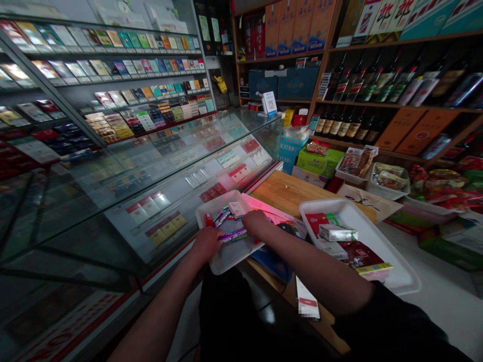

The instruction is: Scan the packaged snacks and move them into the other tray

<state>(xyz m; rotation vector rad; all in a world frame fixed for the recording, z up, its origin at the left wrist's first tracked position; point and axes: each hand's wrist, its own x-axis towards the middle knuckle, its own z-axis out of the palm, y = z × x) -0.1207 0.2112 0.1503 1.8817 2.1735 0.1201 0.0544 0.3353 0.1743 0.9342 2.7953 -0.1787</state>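
Observation:
Over a small white tray (222, 264), my left hand (206, 242) has its fingers closed on the left end of a slim purple stick-shaped pack (234, 235). At the pack's other end is my right hand (257, 223), also closed; its fingertips are partly hidden. Inside the tray lie more slim purple packs (222, 217), a small white box (236, 209) and a small red item (209, 219). A pink sheet or flat package (269, 211) lies just beyond the tray.
A larger white tray (405, 276) with several boxes stands to the right on the wooden table (290, 187). A phone (307, 299) lies near the table's front edge. To the left runs a glass display counter (169, 171). Bottle shelves (377, 103) stand behind.

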